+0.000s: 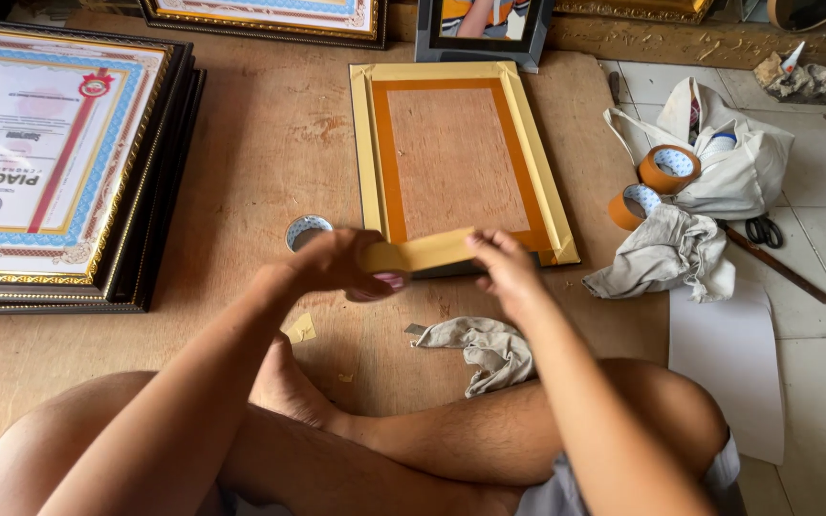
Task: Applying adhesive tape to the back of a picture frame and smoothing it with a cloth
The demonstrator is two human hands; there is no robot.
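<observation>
A picture frame (pixel 456 153) lies face down on a plywood board (pixel 270 153), its wooden back bordered by orange tape and tan tape along its edges. My left hand (pixel 341 263) grips a roll of tan tape (pixel 381 270) at the frame's near edge. My right hand (pixel 504 268) pinches the free end of the tape strip (pixel 437 250), which is stretched between both hands across the frame's near edge. My crossed bare legs fill the foreground.
A stack of framed certificates (pixel 54 158) lies at the left. A tape roll (pixel 306 230) sits left of the frame. Two orange tape rolls (pixel 666 169), a white bag (pixel 733 153), grey cloths (pixel 666 253), scissors (pixel 764 230) and a white sheet (pixel 728 354) lie right.
</observation>
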